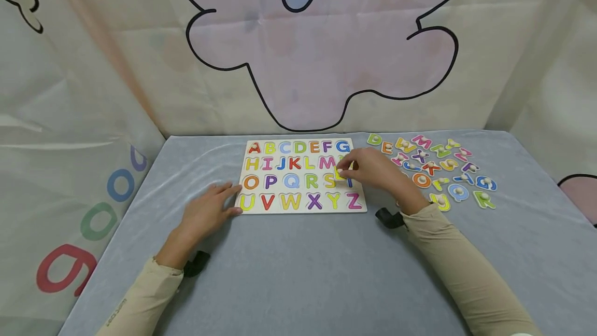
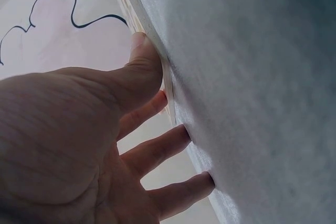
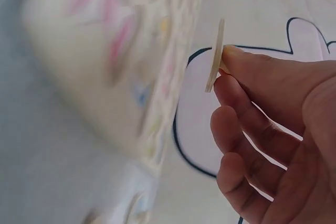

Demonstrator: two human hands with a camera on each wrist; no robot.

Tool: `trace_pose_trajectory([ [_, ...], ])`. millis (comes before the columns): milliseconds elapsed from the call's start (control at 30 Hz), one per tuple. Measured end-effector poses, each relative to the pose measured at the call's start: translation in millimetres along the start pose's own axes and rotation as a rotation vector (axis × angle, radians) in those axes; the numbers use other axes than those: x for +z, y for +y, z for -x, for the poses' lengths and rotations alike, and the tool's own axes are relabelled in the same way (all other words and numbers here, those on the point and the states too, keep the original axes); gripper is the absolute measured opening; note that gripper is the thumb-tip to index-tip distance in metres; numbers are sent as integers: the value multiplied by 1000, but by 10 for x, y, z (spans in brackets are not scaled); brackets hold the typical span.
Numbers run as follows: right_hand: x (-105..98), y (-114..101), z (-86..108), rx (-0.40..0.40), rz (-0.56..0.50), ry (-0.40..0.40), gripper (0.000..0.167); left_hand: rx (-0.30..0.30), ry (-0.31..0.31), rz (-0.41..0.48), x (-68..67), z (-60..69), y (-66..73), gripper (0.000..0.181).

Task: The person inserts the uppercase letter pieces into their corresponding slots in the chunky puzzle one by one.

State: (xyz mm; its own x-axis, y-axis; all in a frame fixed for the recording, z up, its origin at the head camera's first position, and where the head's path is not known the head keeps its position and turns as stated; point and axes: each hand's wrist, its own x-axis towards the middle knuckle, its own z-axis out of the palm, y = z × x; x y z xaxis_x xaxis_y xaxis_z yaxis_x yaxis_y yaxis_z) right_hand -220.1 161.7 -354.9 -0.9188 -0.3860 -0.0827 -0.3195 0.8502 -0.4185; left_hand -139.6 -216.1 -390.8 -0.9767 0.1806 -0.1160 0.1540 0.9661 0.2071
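Note:
A white alphabet puzzle board (image 1: 279,191) lies flat on the table, its coloured letters in rows. My left hand (image 1: 203,212) touches the board's left edge with thumb and fingertips, the fingers fairly straight; the left wrist view shows the thumb (image 2: 142,56) against that edge. Over the board's right side, my right hand (image 1: 375,169) pinches a yellow letter piece (image 1: 339,174) that looks like an L. Seen edge-on in the right wrist view, the thin piece (image 3: 216,59) is between thumb and index finger, above the board. The right hand hides some letters at the right.
Many loose letter pieces lie right of the board, among them an orange O (image 1: 422,180), a blue Q (image 1: 458,192) and a green R (image 1: 484,200). Grey cloth (image 1: 298,274) covers the table. A printed curtain (image 1: 303,66) hangs behind it.

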Motion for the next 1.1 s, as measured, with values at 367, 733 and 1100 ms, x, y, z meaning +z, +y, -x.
trace_pose_trajectory([
  [367,-86,-431,-377,-76,-18,-13,21,4,4,-8,8,-24,19,64],
  [733,-71,-690,-705,-152,-17,-43,20,9,20,2,10,-19,-2,64],
  [1100,66,-895,-1032,-136,-34,-91,23,21,30,6,7,-13,-2,63],
])
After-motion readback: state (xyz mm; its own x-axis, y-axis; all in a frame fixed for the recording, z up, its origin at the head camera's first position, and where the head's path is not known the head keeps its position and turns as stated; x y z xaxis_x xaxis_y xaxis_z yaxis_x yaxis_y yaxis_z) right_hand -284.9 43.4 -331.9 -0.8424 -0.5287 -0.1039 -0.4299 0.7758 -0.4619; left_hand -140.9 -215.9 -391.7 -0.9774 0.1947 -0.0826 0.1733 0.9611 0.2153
